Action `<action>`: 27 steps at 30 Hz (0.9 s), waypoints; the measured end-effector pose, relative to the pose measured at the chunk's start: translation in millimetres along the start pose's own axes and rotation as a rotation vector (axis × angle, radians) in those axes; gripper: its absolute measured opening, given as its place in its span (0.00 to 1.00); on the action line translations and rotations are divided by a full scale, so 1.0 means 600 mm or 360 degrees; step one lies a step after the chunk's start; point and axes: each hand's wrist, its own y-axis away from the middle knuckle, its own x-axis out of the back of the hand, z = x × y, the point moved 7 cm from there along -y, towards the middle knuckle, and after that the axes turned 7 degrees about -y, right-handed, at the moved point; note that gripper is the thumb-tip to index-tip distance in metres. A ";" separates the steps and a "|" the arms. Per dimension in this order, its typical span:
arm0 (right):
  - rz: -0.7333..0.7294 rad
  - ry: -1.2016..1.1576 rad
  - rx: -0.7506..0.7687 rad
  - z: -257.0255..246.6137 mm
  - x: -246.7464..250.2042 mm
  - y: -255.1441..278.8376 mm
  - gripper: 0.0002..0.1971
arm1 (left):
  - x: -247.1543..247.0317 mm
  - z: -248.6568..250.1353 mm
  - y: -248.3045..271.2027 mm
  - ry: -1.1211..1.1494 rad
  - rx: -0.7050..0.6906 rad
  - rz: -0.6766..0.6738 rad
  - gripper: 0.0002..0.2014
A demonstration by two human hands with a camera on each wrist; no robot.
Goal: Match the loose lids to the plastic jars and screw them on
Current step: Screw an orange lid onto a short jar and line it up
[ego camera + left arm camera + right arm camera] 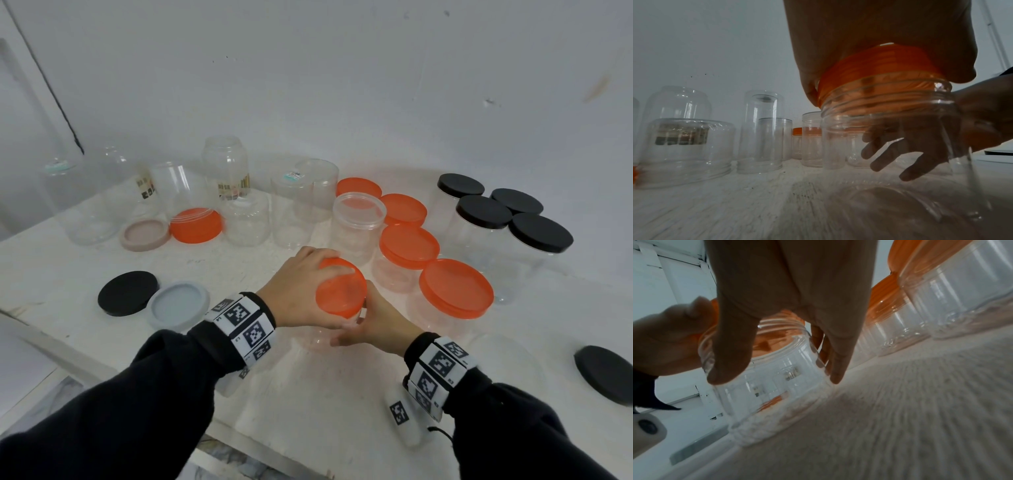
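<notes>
An orange lid (340, 291) sits on the mouth of a clear plastic jar (318, 337) standing on the white table near the front middle. My left hand (305, 287) covers the lid from above, fingers curled round its rim. My right hand (376, 325) grips the jar's body from the right side. In the left wrist view the orange lid (879, 68) rests slightly tilted above the jar's threads (890, 104), which still show. The right wrist view shows my thumb (731, 353) and fingers (838, 363) wrapped round the jar (777, 373).
Jars capped in orange (457, 287) and black (541, 233) stand at the right. One open jar (358, 212) and several upturned clear jars (226, 164) line the back. Loose lids lie about: black (128, 293), grey (178, 305), pink (145, 234), black (603, 373).
</notes>
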 end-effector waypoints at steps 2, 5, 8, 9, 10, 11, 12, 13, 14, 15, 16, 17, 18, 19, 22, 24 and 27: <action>-0.0001 0.0004 -0.0003 0.000 0.000 -0.001 0.48 | -0.004 -0.004 0.001 0.0002 0.0010 -0.0024 0.46; 0.0011 0.0003 0.0010 -0.002 0.000 -0.001 0.47 | -0.015 -0.004 0.005 -0.0008 -0.0023 -0.0061 0.46; 0.0027 0.0015 0.0019 -0.003 0.000 0.001 0.45 | -0.021 -0.004 0.008 0.0003 -0.0009 -0.0068 0.47; 0.0027 0.0019 0.0015 -0.002 0.000 0.001 0.45 | -0.022 -0.004 0.009 0.0015 0.0005 -0.0078 0.47; 0.0014 0.0026 0.0007 -0.001 -0.001 0.001 0.46 | -0.022 -0.004 0.010 0.0022 0.0011 -0.0089 0.48; -0.0019 0.0035 -0.0009 0.000 -0.001 0.002 0.47 | -0.020 -0.003 0.011 0.0022 0.0011 -0.0097 0.50; -0.0070 0.0047 -0.0037 0.000 0.000 0.003 0.49 | -0.017 -0.003 0.013 0.0016 0.0011 -0.0092 0.52; -0.0126 0.0062 -0.0077 0.000 0.002 0.005 0.52 | -0.014 -0.005 0.016 0.0019 0.0025 -0.0079 0.56; -0.0171 0.0078 -0.0121 -0.003 0.007 0.007 0.55 | -0.011 -0.011 0.022 0.0048 0.0067 -0.0066 0.60; -0.0191 0.0097 -0.0153 -0.009 0.014 0.010 0.58 | -0.009 -0.019 0.029 0.0122 0.0131 -0.0057 0.63; -0.0186 0.0126 -0.0158 -0.020 0.024 0.013 0.60 | -0.010 -0.029 0.037 0.0247 0.0202 -0.0056 0.66; -0.0171 0.0174 -0.0133 -0.036 0.033 0.014 0.61 | -0.013 -0.039 0.045 0.0412 0.0275 -0.0064 0.67; -0.0160 0.0254 -0.0087 -0.056 0.039 0.016 0.61 | -0.020 -0.048 0.052 0.0586 0.0344 -0.0083 0.67; -0.0164 0.0376 -0.0030 -0.078 0.041 0.016 0.60 | -0.030 -0.056 0.057 0.0733 0.0400 -0.0111 0.66; -0.0299 0.0945 0.0142 -0.134 0.018 0.011 0.56 | -0.058 -0.070 0.060 0.1000 0.0485 -0.0196 0.61; -0.0439 0.1232 0.0166 -0.151 -0.011 0.004 0.55 | -0.067 -0.072 0.057 0.1134 0.0472 -0.0200 0.58; -0.0573 0.1579 0.0137 -0.153 -0.042 -0.009 0.54 | -0.072 -0.073 0.056 0.1246 0.0466 -0.0188 0.54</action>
